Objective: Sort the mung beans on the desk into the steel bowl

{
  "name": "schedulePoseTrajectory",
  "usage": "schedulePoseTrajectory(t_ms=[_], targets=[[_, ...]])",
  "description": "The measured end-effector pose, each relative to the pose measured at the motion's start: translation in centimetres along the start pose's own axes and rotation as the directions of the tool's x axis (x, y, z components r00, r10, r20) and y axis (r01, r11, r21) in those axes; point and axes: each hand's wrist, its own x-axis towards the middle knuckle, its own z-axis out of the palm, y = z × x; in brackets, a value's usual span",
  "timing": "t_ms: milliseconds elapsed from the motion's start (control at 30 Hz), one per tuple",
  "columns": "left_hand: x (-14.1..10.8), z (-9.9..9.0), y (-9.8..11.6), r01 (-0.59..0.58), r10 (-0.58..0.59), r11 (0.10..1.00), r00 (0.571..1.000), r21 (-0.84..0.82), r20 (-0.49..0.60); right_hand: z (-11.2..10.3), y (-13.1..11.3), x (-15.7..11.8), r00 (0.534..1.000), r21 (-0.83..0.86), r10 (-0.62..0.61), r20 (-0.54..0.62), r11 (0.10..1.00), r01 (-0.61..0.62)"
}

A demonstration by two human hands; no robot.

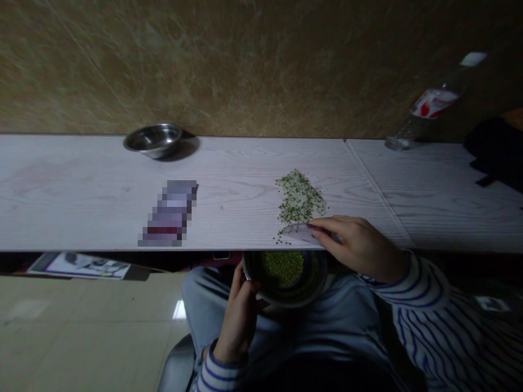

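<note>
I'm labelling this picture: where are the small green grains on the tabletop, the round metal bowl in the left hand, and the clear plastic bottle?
Small green grains (299, 198): head view, patch's middle.
Round metal bowl (317, 279): head view, inner wall.
Clear plastic bottle (433, 103): head view, label.

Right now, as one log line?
left hand: holding bowl | right hand: holding flat piece by loose grains | bowl: at table edge, green grains inside | loose grains: green, white, on table

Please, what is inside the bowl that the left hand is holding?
Small green beans lie inside the bowl. The bottom under them is covered, and the table hides its far rim.
</note>
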Motion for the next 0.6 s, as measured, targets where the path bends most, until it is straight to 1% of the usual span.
schedulePoseTrajectory(t_ms=[133, 267, 433, 600], targets=[[-0.16, 0.05, 0.18, -0.004, 0.004, 1.000, 1.000, 0.003, -0.020, 0.01, 0.48, 0.10, 0.999, -0.032, 0.047, -0.025, 0.998, -0.048], [-0.35, 0.21, 0.37, -0.013, 0.013, 1.000, 1.000, 0.018, -0.023, -0.26, 0.45, 0.24, 0.996, -0.033, 0.088, -0.021, 0.996, -0.088], [-0.27, 0.10, 0.26, -0.009, 0.010, 1.000, 0.999, 0.019, -0.037, -0.16, -0.13, 0.61, 0.997, -0.029, 0.071, -0.021, 0.997, -0.072], [-0.14, -0.21, 0.08, -0.007, 0.007, 1.000, 1.000, 0.024, -0.029, -0.06, -0.39, 0.68, 0.998, -0.002, 0.063, 0.016, 0.998, -0.063]])
